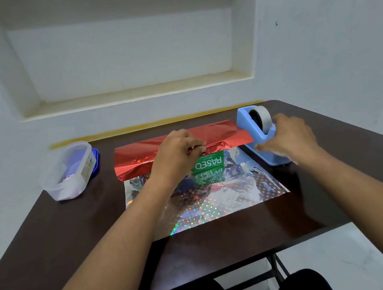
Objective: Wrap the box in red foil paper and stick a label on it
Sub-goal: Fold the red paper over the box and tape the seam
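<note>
The left hand [176, 153] is pinching the red foil paper [136, 154] over the green Paseo box [209, 163] near the table's [50, 242] far edge; the right hand [287, 138], fingers spread apart, is touching the blue tape dispenser [255, 124] at the far right corner.

Dark table [75, 238] carries foil sheet [220, 205], tape dispenser [263, 138], plastic container [71, 171].

The green box [209, 163] lies on the counter, its far side and top covered by folded red foil paper [136, 153]. The sheet's silvery holographic underside spreads flat toward the near edge.
</note>
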